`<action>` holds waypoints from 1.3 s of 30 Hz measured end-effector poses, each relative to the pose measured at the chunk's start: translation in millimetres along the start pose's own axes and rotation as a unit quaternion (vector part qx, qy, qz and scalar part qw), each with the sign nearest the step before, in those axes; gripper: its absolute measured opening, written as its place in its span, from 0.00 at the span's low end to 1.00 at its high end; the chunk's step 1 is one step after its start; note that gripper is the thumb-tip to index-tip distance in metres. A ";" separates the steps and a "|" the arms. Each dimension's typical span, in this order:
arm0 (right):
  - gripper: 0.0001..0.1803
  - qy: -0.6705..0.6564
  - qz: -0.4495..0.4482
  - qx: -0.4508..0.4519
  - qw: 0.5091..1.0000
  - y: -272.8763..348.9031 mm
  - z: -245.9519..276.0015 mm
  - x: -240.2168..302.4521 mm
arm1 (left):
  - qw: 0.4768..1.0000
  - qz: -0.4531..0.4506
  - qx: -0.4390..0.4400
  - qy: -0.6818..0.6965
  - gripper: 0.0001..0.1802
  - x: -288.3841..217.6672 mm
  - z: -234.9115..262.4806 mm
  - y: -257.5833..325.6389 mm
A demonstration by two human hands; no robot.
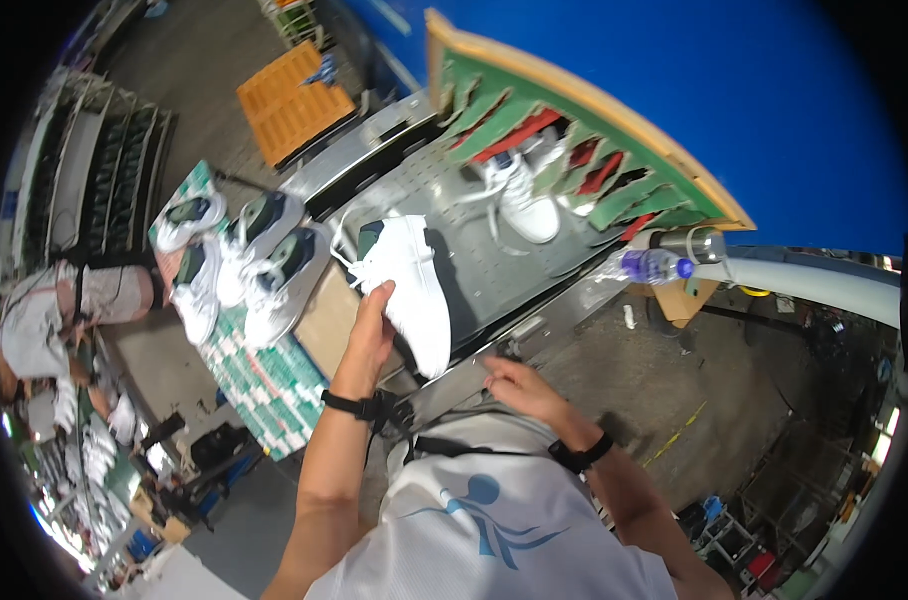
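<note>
A white sneaker (419, 295) with a dark green lining and loose white laces is gripped in my left hand (372, 330). My thumb lies along its side and the other fingers are hidden behind it. The shoe tilts over the near edge of a grey metal conveyor (454, 225). My right hand (524, 388) is empty by the conveyor's front edge, index finger stretched out and the others loosely bent. Another white sneaker (529, 205) with trailing laces lies on the conveyor, near the green and red flaps (574, 165) of a blue machine.
Several white sneakers (292, 275) stand on a green-and-white patterned surface (264, 375) at my left. A water bottle (654, 266) and a steel flask (704, 245) lie at the conveyor's right side. An orange slatted pallet (289, 100) sits beyond it. Another person (74, 310) is at far left.
</note>
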State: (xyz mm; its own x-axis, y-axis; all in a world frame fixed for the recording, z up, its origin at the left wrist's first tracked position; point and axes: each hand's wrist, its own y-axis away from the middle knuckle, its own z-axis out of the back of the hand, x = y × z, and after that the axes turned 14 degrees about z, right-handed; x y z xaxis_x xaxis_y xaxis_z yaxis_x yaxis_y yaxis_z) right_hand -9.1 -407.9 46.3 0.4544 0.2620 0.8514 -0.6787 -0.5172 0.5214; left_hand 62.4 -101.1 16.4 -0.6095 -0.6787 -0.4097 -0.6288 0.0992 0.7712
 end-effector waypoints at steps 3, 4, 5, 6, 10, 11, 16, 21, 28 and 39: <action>0.31 0.013 0.040 -0.003 0.999 -14.7 -31.7 -3.8 | 0.969 -0.086 -0.128 -0.194 0.37 4.0 31.4 69.0; 0.32 -0.015 0.044 0.004 0.999 -20.2 -42.2 7.1 | 0.932 -0.129 -0.189 -0.281 0.41 9.6 37.2 83.9; 0.32 -0.043 0.046 0.008 0.998 -22.8 -54.5 16.9 | 0.859 -0.184 -0.276 -0.389 0.46 18.5 48.7 93.2; 0.32 -0.037 0.044 0.021 0.998 -27.0 -66.3 27.7 | 0.829 -0.213 -0.276 -0.438 0.46 26.3 67.0 97.4; 0.32 0.155 0.179 0.020 0.971 -40.5 -115.2 49.5 | 0.762 -0.333 -0.293 -0.473 0.32 14.9 89.9 112.5; 0.33 0.168 0.189 0.019 0.967 -37.6 -126.6 58.4 | 0.730 -0.376 -0.299 -0.486 0.29 9.4 87.2 119.4; 0.39 0.208 0.210 0.035 0.955 -31.0 -156.1 83.1 | 0.755 -0.366 -0.205 -0.504 0.18 -13.2 109.0 113.2; 0.42 0.363 0.292 0.053 0.883 -32.3 -179.5 108.6 | 0.977 -0.187 -0.103 -0.005 0.04 -33.0 129.8 98.9; 0.40 0.328 0.293 0.004 0.898 -28.0 -178.1 90.6 | 0.705 -0.462 -0.151 -0.517 0.20 -17.4 113.8 122.3; 0.42 0.413 0.337 0.029 0.845 -28.7 -192.0 113.5 | 0.991 -0.105 -0.009 0.082 0.08 -39.3 128.4 85.2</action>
State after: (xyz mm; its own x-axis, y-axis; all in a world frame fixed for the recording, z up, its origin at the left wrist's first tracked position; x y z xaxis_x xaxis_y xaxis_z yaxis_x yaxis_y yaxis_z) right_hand -48.8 -206.9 138.9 -0.5993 0.3591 0.7154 -0.5824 -0.8088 -0.0820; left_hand -29.2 27.5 35.7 -0.3786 -0.7920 -0.4790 -0.7240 -0.0690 0.6863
